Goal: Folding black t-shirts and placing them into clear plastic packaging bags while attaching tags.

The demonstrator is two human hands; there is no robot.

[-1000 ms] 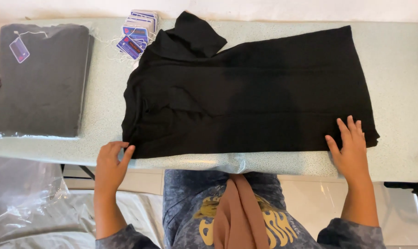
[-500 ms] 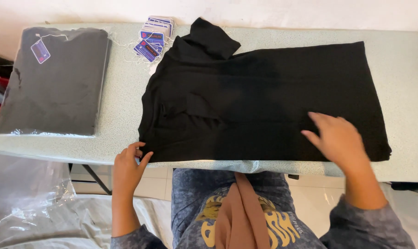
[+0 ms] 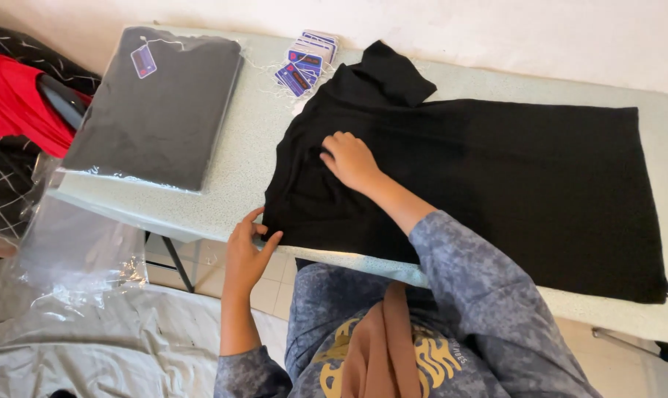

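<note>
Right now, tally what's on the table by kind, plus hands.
Black garment spread flat: 1
Bagged folded dark garment with a hang tag: 1
Pile of blue hang tags: 1 pile, cards too overlapped to count
Hands on the black garment: 2, left hand at its near corner, right hand on top
Total: 5

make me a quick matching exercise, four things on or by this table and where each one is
Things:
1. black garment
2. bagged dark garment
3. stack of hang tags
4. red cloth

Places:
A. off the table's left end
B. far edge of the table, between the two dark garments
C. left part of the table, in clear plastic with a tag on it
D. spread flat across the middle, right hand on it, left hand at its near corner

Pairs: 1-D, 2-C, 3-B, 4-A
</note>
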